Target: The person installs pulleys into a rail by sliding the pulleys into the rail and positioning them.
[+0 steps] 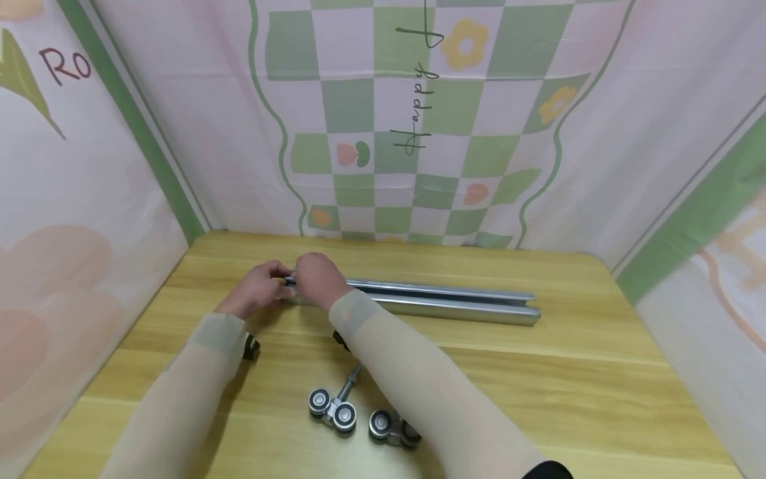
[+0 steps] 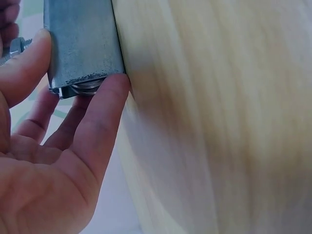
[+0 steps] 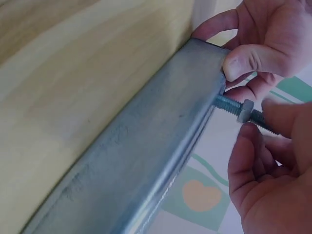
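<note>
A long metal C-channel rail (image 1: pixel 455 307) lies across the table, its slot facing up. At its left end my left hand (image 1: pixel 256 290) grips the rail, thumb on one side and fingers around the end. Part of a roller wheel (image 2: pixel 87 87) shows inside that end in the left wrist view. Out of the slot sticks a threaded bolt (image 3: pixel 228 104) with a hex nut (image 3: pixel 245 111) on it. My right hand (image 1: pixel 319 279) pinches this bolt near its free end, between thumb and index finger. Most of the roller is hidden inside the rail.
Nearer me on the wooden table (image 1: pixel 598 399) lies a roller (image 1: pixel 332 412) with several wheels and a threaded stem. A second roller (image 1: pixel 383 426) sits partly hidden under my right forearm. Printed cloth (image 1: pixel 407 106) hangs behind the table and along both sides.
</note>
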`<act>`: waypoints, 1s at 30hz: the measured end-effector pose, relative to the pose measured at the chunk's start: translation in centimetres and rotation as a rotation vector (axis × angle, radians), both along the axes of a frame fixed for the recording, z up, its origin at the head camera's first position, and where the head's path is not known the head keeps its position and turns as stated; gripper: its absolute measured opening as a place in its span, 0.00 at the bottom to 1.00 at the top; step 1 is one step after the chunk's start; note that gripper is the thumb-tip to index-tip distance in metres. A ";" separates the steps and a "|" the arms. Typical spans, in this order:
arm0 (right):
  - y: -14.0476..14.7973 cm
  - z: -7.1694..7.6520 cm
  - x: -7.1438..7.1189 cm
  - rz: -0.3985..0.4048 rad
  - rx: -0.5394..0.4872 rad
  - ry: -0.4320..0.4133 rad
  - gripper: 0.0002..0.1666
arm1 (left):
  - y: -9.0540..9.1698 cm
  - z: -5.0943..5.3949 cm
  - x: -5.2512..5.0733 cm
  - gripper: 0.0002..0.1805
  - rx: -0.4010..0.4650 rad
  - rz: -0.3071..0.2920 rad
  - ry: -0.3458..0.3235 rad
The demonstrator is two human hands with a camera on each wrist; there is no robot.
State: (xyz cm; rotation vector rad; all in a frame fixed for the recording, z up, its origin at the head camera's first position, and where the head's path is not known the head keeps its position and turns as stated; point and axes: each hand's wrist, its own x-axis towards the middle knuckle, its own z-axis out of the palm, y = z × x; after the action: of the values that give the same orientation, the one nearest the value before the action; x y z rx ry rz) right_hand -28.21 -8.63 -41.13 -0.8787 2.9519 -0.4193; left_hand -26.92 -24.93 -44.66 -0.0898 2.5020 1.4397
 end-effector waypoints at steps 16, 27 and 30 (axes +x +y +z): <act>8.6 1.5 3.6 0.120 0.116 0.113 0.24 | 0.8 0.3 -0.1 0.23 -0.057 -0.018 0.018; 17.3 1.5 10.1 0.063 0.028 0.058 0.25 | 0.2 0.0 0.2 0.24 -0.047 -0.027 0.047; 18.9 1.1 11.3 0.044 0.014 0.024 0.26 | 0.2 -0.1 0.3 0.24 -0.052 -0.029 0.047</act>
State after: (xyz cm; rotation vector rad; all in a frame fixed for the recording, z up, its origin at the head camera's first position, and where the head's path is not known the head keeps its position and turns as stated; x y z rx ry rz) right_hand -16.94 10.32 -39.99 -0.9515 2.9467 -0.3883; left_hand -26.64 -24.75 -44.75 -0.0290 2.5685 1.3809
